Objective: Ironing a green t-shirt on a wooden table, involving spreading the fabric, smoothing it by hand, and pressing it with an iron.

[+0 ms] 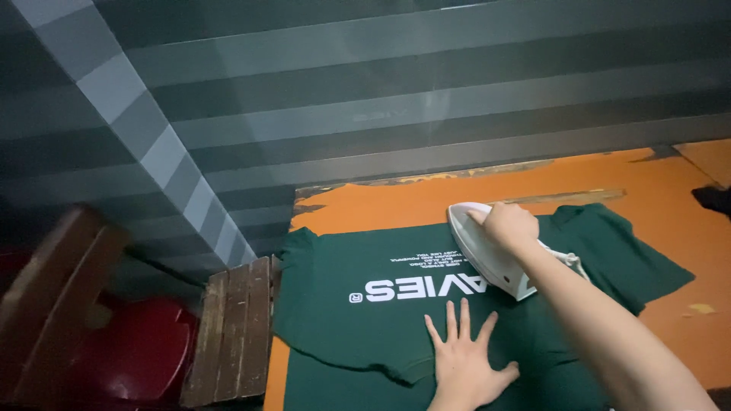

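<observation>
An orange table runs from the near edge to the grey striped wall at the far side. A dark green T-shirt with white printing lies spread flat across it, touching the wooden slats at the left. The right hand is closed around the handle of a white iron, which rests on the shirt right of the print. The left hand lies flat on the near cloth, fingers spread wide, holding nothing.
</observation>
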